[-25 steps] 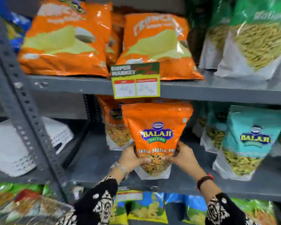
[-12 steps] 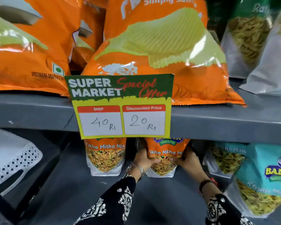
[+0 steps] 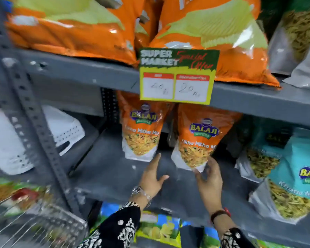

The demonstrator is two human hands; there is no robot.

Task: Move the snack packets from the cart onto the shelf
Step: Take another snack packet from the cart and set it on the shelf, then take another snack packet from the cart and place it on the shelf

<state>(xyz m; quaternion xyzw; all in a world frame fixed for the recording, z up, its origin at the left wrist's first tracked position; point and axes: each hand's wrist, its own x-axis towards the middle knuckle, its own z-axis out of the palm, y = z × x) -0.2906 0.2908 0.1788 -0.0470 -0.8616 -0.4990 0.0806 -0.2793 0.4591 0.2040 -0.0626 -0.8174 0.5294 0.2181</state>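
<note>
A price tag (image 3: 177, 76) hangs above; a white basket (image 3: 16, 138) sits left.

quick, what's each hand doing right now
Left hand: open, empty, near the left orange packet.
Right hand: open, fingertips touching the right orange packet, no grip.

Both hands are off the orange Balaji packet (image 3: 198, 140) now, which stands on the grey shelf (image 3: 114, 172) by itself. The left hand (image 3: 151, 178) has drawn back, fingers spread, over bare shelf. The right hand (image 3: 210, 179) hangs loose just under the packet's lower corner.
</note>
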